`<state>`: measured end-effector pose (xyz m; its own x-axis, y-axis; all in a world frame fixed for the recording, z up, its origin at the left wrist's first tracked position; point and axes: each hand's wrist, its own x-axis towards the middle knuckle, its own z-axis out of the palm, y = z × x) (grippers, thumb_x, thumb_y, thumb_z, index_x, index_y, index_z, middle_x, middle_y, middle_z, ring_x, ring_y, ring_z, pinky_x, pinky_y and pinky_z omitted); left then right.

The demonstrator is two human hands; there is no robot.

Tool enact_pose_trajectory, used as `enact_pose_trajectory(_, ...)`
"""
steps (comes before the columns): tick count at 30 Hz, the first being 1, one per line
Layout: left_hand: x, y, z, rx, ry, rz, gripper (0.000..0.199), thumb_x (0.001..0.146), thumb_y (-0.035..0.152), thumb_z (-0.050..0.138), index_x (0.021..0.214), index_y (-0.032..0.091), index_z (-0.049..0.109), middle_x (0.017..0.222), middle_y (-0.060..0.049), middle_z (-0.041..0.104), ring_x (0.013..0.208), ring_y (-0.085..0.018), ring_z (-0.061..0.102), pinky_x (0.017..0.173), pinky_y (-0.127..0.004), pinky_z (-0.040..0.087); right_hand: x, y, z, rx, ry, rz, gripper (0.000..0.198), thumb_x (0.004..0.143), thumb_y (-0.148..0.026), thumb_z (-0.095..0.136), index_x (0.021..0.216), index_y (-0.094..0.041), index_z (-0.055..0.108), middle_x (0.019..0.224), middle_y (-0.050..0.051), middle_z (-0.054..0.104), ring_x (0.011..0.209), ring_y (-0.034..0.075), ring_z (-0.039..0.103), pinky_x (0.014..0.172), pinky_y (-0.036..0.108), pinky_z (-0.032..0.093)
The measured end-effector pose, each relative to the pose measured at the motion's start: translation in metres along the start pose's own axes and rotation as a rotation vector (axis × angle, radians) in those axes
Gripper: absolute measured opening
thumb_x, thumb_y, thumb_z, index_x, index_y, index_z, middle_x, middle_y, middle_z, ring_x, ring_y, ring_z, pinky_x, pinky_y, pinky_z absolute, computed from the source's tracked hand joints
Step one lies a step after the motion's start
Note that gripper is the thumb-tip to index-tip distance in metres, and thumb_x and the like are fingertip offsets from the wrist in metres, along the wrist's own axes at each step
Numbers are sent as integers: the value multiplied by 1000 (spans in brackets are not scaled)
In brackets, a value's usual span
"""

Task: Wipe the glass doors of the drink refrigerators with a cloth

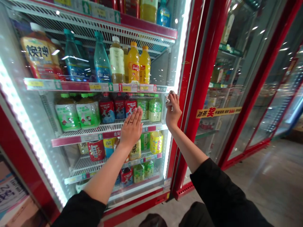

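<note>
My left hand (132, 130) lies flat with fingers stretched out and together, seemingly on the glass door (163, 67) of a red-framed drinks fridge. A ring shows on one finger. Further right, my right hand (174, 110) grips a crumpled whitish cloth (169, 99) near the right side of the glass, beside the bright light strip. Whether it is fabric or paper, I cannot tell. Behind the glass, past my left fingers, stand a red-labelled bottle (130, 106) and a green-labelled bottle (155, 108).
Shelves hold several drinks, among them a large white-capped bottle (39, 56) and orange-capped yellow bottles (133, 63). A second fridge with a red frame (208, 69) and a yellow sticker (219, 112) stands to the right. Boxes (14, 192) sit at lower left, grey floor (265, 179) at right.
</note>
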<state>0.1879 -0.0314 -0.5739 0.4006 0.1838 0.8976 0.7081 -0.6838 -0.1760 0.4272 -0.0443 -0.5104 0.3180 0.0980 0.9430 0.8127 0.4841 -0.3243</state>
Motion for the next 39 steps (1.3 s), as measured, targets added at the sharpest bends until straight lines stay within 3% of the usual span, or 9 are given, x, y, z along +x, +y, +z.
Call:
enact_pose_trajectory(4,0,-1,0,35,20,7,82,113,22,41,178,22,-10,184,-7,18,171,-22,29,145,-45,21,-14,-23,9,17,-193,-149,54,112,-21,44,158,-39,64,165,-6,62,167,23,42,138,55,43)
enact_pose_trajectory(8,0,4,-3,70,-6,-5,85,114,23,42,177,21,-14,185,-7,18,172,-21,27,144,-44,25,-44,-13,-13,101,-348,-167,46,111,-22,52,150,-35,72,161,-2,67,164,26,47,134,56,47)
enact_pose_trajectory(13,6,20,-18,34,-93,-77,91,113,26,45,175,17,-21,186,-9,16,173,-25,25,143,-47,29,-51,-5,-29,145,-294,-77,40,106,-21,58,139,-30,80,152,3,74,157,28,57,134,60,46)
enact_pose_trajectory(19,17,25,-45,-19,-140,-23,82,114,27,44,180,16,-3,183,-11,33,170,-24,35,140,-42,36,-43,-43,-3,138,-169,29,39,101,-21,58,128,-30,85,146,2,79,154,29,60,127,58,56)
enact_pose_trajectory(25,35,20,-51,43,-79,90,89,108,20,50,180,14,-1,184,-13,32,172,-26,32,140,-43,36,-40,-70,10,248,-207,-32,41,101,-22,58,133,-29,82,143,3,80,150,27,64,130,55,52)
enact_pose_trajectory(28,41,20,-46,86,-89,160,83,105,14,51,179,7,15,182,-15,36,171,-24,32,140,-40,37,-42,-71,6,336,-197,16,45,100,-23,61,143,-27,74,154,8,73,148,28,66,123,53,59)
enact_pose_trajectory(31,44,22,-41,132,-76,205,69,105,8,47,173,3,35,179,-15,43,169,-23,37,138,-37,40,-44,-69,4,416,-182,132,48,98,-32,69,146,-27,68,155,12,69,135,28,73,104,47,70)
enact_pose_trajectory(34,50,23,-35,145,-37,220,60,107,7,45,167,5,46,174,-15,51,165,-22,45,134,-36,46,-44,-70,6,413,-109,225,41,95,-36,74,134,-28,70,134,9,74,115,24,78,93,41,72)
enact_pose_trajectory(39,72,15,-32,107,94,264,39,111,10,53,147,8,67,150,-16,74,148,-23,66,124,-37,58,-42,-74,1,395,-111,224,25,99,-38,72,121,-26,77,116,6,80,105,22,78,95,44,70)
